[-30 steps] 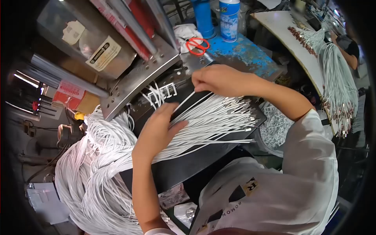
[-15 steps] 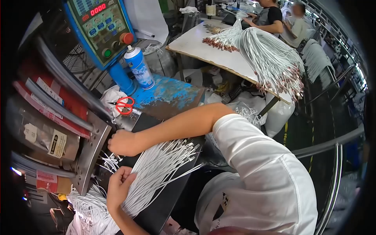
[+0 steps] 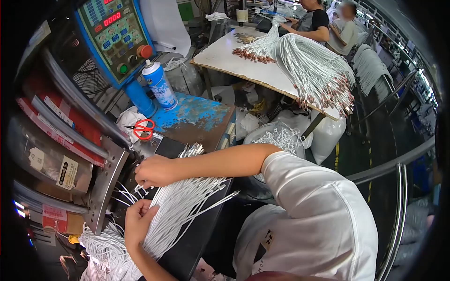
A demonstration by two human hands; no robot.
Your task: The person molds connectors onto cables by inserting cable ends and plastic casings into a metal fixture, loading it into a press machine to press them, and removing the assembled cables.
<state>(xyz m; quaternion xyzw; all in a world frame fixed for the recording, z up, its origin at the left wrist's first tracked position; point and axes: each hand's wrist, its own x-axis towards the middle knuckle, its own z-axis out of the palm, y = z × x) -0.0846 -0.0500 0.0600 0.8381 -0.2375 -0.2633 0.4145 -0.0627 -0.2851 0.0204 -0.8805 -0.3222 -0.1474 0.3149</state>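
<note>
A thick bundle of thin white cables (image 3: pixel 187 201) with small white end pieces lies across a black work surface (image 3: pixel 199 243). My left hand (image 3: pixel 138 221) is closed at the bundle's left side, thumb against curled fingers, with a few white strands running to its fingertips. Just above it, my right hand (image 3: pixel 157 171) is closed with fingers pointing down at the metal fixture. White connector ends (image 3: pixel 141 189) show right under those fingers; what they pinch is hidden. More cables (image 3: pixel 105 248) hang in a heap at the lower left.
A drilled metal plate (image 3: pixel 108 185) stands left of my hands. Beyond are red-handled scissors (image 3: pixel 143 129), a blue spray can (image 3: pixel 160 86) and a control panel (image 3: pixel 112 35). Cable bundles (image 3: pixel 314 70) lie on a white table (image 3: pixel 225 56), where a person (image 3: pixel 313 23) works.
My right hand has shifted slightly right and down, closer to my left hand, and connector ends now show beneath its fingers. My left hand stays beside the bundle. The view has tilted a little.
</note>
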